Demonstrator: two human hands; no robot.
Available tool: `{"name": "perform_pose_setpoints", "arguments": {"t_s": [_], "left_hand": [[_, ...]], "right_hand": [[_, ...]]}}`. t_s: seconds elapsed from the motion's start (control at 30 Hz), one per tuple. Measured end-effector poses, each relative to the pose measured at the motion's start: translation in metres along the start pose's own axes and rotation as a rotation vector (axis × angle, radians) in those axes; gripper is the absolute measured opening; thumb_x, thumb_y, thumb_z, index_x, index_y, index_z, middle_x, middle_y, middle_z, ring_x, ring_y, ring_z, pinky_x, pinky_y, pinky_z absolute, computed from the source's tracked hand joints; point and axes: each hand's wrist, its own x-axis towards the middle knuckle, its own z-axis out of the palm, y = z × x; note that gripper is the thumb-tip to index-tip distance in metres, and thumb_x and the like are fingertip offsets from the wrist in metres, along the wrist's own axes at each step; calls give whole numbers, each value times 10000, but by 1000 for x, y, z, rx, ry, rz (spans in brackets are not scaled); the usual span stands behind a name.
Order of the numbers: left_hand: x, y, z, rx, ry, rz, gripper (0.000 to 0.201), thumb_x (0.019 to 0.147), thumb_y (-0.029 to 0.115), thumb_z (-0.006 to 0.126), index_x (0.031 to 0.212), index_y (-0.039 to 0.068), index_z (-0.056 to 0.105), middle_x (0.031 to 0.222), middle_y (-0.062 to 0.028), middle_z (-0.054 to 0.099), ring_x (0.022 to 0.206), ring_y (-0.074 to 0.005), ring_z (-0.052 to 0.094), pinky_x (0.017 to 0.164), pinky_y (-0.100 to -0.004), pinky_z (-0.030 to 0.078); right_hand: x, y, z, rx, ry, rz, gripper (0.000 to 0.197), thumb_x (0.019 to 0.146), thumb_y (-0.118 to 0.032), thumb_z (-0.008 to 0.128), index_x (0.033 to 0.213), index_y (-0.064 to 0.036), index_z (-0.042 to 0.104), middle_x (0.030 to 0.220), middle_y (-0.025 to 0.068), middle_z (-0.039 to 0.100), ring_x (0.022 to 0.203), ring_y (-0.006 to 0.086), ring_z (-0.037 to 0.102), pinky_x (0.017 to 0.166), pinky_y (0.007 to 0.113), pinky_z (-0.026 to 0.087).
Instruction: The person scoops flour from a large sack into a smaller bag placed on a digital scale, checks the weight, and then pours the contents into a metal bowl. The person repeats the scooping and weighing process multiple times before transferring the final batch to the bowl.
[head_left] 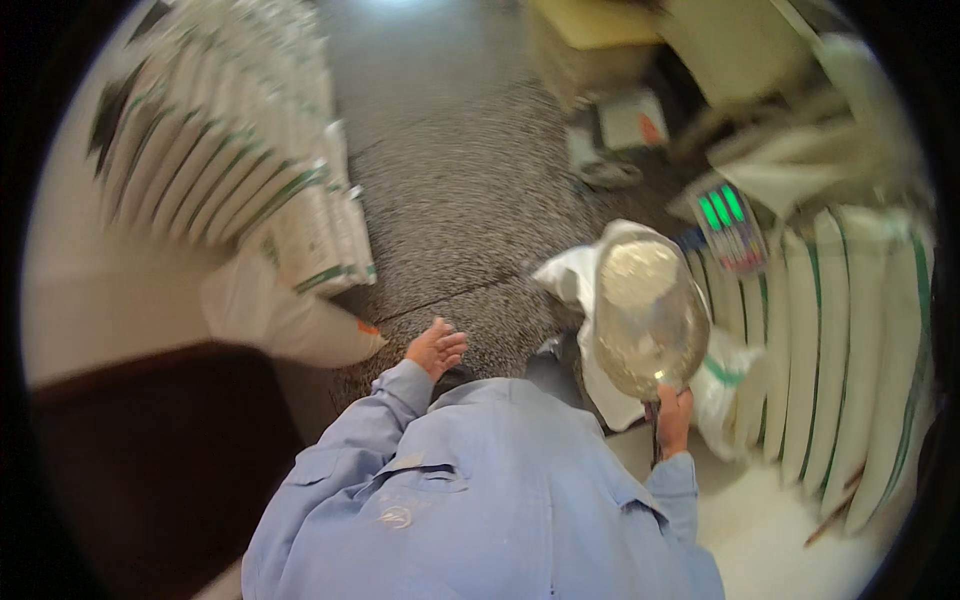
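Right hand (pixel 675 416): fingers wrapped round the handle of one metal scoop (pixel 655 345), its bowl just beyond them, holding pale powder (pixel 640 272). Left hand (pixel 437 348): fingers half-spread, empty. I judge this mid-scooping; next calls for a level wrist.
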Motion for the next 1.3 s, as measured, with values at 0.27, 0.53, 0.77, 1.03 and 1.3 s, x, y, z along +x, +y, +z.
{"name": "perform_pose_setpoints", "arguments": {"t_s": [0.27,0.53,0.77,1.03,1.3], "left_hand": [[-13,5,-116,-304,106,142,464,864,459,489,1105,66,440,947,-95,616,792,-163,592,652,-287,473],[-46,-35,-311,-773,378,172,527,843,463,521,1137,39,417,928,-99,615,778,-197,600,609,-306,480],[-70,-196,-421,-1167,634,130,616,805,514,544,1200,79,358,954,-100,602,796,-239,598,576,-338,489],[-90,-361,-383,-1453,916,-154,492,798,583,495,1063,170,460,880,-33,627,726,-191,599,479,-309,457],[-77,-358,-367,-1304,773,-51,437,836,519,466,644,128,453,548,-25,520,432,-159,483,358,-270,372]], "right_hand": [[28,-36,161,-219,-304,-66,199,761,-111,478,915,15,479,648,73,527,450,131,459,391,259,368],[28,-48,426,-571,-720,-78,207,781,-216,478,884,-35,474,644,54,505,460,135,470,397,254,368],[32,-47,705,-881,-1019,-312,282,829,-237,407,728,-17,553,545,50,517,407,107,450,359,238,330],[-21,37,960,-1565,-895,-1365,375,779,-314,502,801,42,616,759,204,629,688,314,632,632,396,489],[-64,150,979,-1734,-824,-1734,265,773,-150,501,904,79,497,671,167,635,578,284,639,557,394,505]]}}
